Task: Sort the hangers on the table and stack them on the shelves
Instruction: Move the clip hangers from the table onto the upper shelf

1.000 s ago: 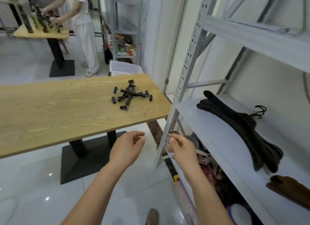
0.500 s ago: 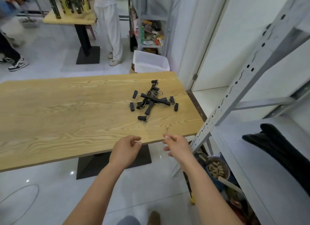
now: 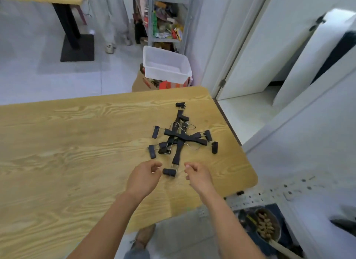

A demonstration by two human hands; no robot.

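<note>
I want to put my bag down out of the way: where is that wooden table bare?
The table is bare across its whole left side, from the hanger pile to the picture's edge. A narrower bare strip lies between pile and right table edge. Crowded: around the pile, where left hand and right hand flank its nearest clip.

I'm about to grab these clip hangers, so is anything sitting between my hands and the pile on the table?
Nothing visible does. The left hand and the right hand hover above the table, holding nothing, just short of the pile of clip hangers; its nearest clip lies between the two hands.
</note>
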